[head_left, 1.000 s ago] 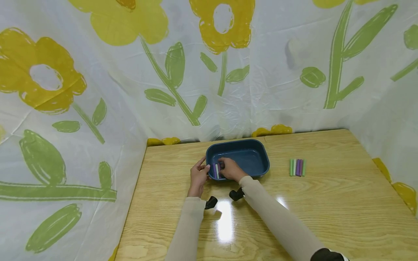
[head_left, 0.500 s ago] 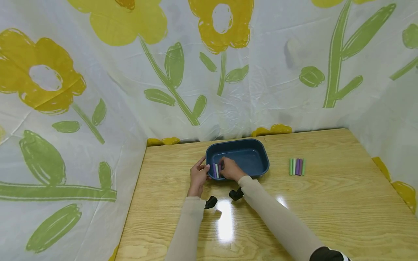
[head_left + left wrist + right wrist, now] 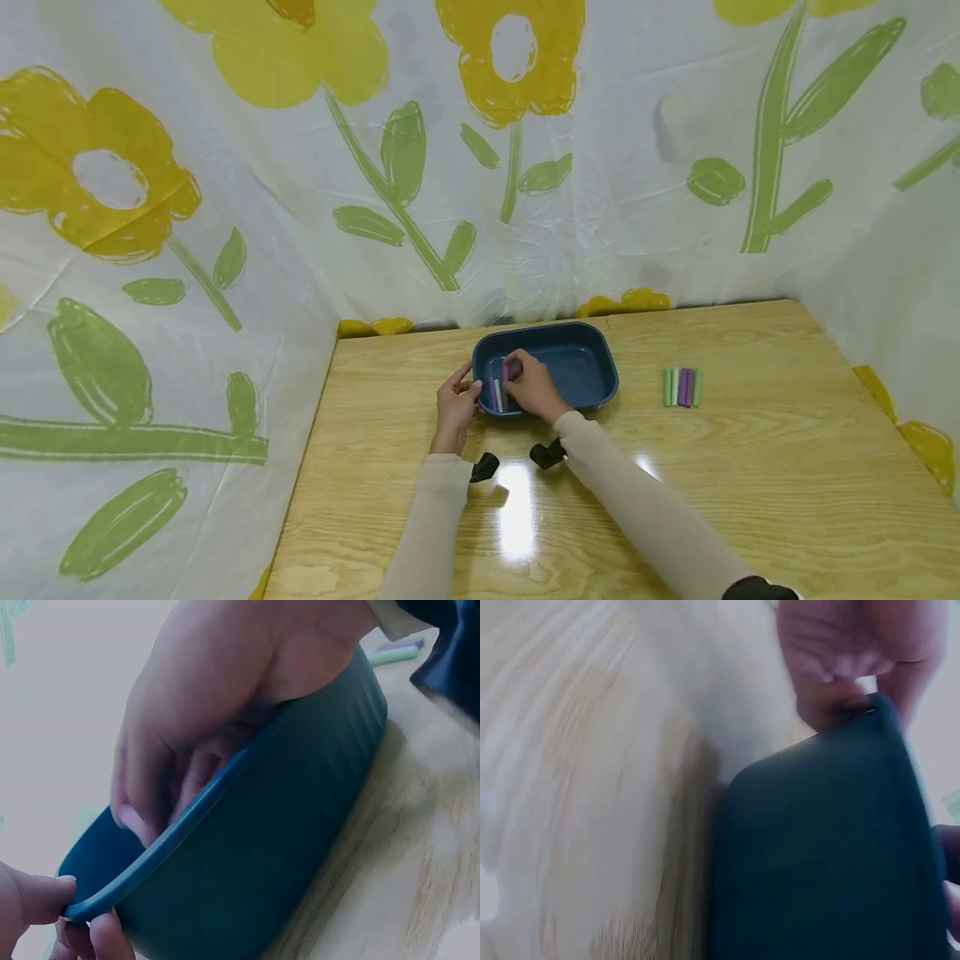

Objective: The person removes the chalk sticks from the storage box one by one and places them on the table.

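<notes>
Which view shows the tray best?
The head view: the tray shows nearly whole, inside included, though the right hand covers part. The left wrist view shows rim and outer wall; the right wrist view, mostly wall.

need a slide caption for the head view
The left hand grips a blue tub while the right hand, reaching inside, holds a purple stick.

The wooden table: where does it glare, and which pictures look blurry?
Head view: a bright white glare patch on the wooden table, between the sleeves; left wrist view: pale, washed-out background, right hand soft-edged; right wrist view: blurred wood grain, a dark shadow beside the dark blue tub.
</notes>
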`<state>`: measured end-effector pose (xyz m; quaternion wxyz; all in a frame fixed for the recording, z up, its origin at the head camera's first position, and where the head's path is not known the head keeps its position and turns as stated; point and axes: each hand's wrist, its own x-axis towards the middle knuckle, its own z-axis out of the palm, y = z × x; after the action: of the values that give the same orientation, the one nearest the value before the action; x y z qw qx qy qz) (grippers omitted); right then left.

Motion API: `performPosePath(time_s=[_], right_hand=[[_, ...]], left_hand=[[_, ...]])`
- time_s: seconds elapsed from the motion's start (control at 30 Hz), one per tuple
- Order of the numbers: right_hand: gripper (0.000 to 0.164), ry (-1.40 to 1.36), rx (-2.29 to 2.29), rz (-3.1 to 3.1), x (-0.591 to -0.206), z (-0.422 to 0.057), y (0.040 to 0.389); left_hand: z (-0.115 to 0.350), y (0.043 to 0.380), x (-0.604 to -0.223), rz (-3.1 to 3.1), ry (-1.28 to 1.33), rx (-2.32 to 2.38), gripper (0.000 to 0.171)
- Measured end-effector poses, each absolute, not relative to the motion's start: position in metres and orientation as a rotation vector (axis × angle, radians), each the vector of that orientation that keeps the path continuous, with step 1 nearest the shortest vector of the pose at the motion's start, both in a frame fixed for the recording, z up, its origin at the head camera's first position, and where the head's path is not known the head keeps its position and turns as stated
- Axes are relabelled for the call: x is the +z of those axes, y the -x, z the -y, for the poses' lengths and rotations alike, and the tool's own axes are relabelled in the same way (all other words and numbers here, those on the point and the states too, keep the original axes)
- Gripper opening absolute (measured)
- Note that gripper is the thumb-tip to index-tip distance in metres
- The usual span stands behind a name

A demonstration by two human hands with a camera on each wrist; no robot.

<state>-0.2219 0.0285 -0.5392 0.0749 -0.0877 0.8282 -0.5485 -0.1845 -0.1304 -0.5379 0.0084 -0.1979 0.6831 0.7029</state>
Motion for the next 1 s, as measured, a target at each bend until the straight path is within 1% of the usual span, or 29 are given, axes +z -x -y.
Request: performPosePath(time_s=[0.13,0.23,0.77,1.0], right_hand=[[0.038,0.146,-2.039,-2.247,-0.537,-0.037,0.219],[0.039,0.085,-2.195,-2.16,-0.533,-0.049,0.216],[0.043,0.005,-2.25,-2.236,-0.521,-0.146,0.197],[0.039,-0.041,-2.27,-2.336,-0.523,-0.188,0.192]], left_hand=[[0.129,0.184,-0.538,-2.14,0.63,2.195,0.045],[0.128,0.184,-0.537,-2.144,0.628,2.201,0.045],[0.132,0.182,-0.539,-2.139,0.605,2.192,0.046],[0.132,0.183,-0.539,-2.136,0.597,2.192,0.046]])
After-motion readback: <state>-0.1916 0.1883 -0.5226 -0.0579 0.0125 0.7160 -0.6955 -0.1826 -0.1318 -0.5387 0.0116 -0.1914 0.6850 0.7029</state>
